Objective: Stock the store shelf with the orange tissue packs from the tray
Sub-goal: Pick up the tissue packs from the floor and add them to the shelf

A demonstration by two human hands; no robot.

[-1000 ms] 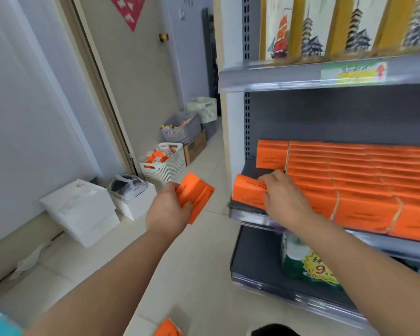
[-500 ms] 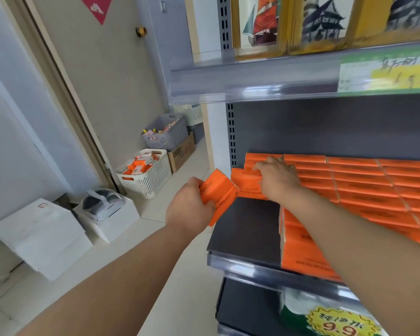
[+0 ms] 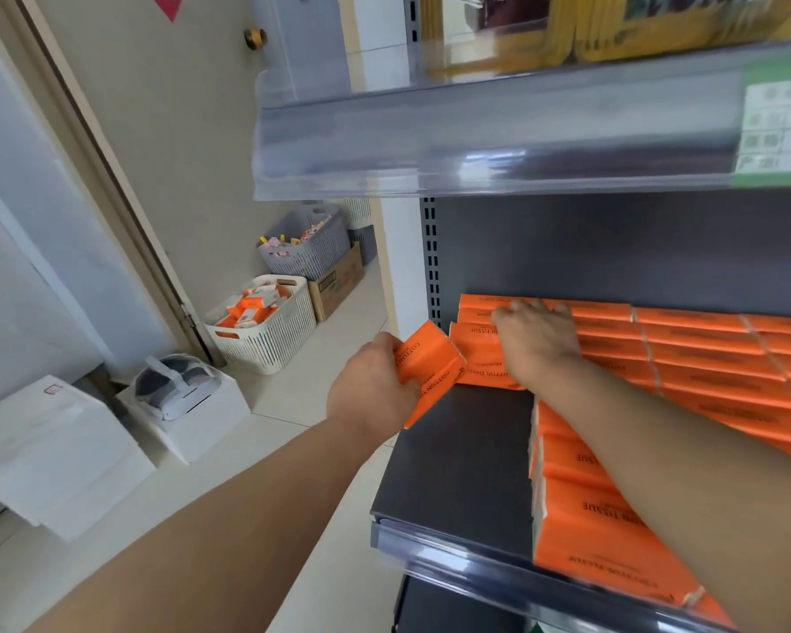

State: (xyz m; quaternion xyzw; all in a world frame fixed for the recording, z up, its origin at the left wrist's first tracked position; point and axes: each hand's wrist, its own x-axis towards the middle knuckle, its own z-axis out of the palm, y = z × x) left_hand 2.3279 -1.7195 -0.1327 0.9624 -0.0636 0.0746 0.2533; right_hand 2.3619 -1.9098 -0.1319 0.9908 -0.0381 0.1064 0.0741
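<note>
The left hand (image 3: 375,391) grips one orange tissue pack (image 3: 431,370) at the left edge of the dark shelf (image 3: 457,463). Its fingers are curled round the pack's near end, with the fingertips hidden behind it, and the pack is tilted and touches the shelf's left edge. The right hand (image 3: 539,341) lies palm down, fingers spread flat, on a far-left pack (image 3: 478,356) that sits at the back of the shelf. Its thumb is out of sight, so how firmly it presses cannot be told. To the right, rows of orange packs (image 3: 704,354) cover the shelf and run out of the picture. The right forearm hides part of them and part of the near stack (image 3: 581,513), whose print reads "TISSUE" upside down. The shelf's left near part is bare. An upper shelf (image 3: 476,143) hangs blurred overhead; the goods on it are cut off and its label at right is unreadable. On the floor at far left stand a white basket (image 3: 270,340) holding orange and white items, a grey basket (image 3: 311,253) and a cardboard box (image 3: 339,285). Nearer lie white boxes (image 3: 60,454), one bearing a headset (image 3: 174,386).
</note>
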